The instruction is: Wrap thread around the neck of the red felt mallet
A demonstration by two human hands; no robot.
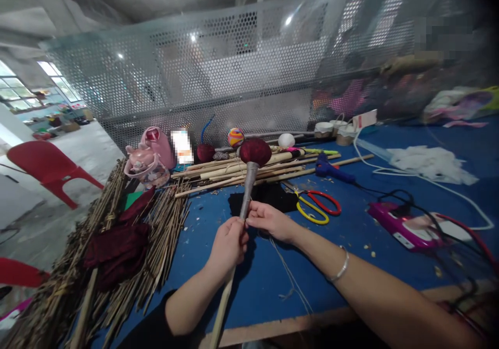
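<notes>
My left hand point(230, 242) is wrapped round the wooden stick of a mallet point(255, 153) with a padded dark red head. Below the head, the stick is closely wound with grey thread point(248, 188). My right hand point(271, 222) is closed in a pinch at the lower end of the winding, close to my left fingers. Its fingertips seem to hold the thread, though the exact grip is hidden. Loose strands trail from under it towards the table's front edge. Behind my hands lies a piece of black cloth point(283, 201).
Scissors point(318, 207) and a blue glue gun point(333, 171) lie to the right, near a purple power strip point(405, 229) with trailing cables. Several pale sticks point(218, 172) lie across the back. Thin twigs point(163, 245) and dark red cloth point(117, 253) cover the left side.
</notes>
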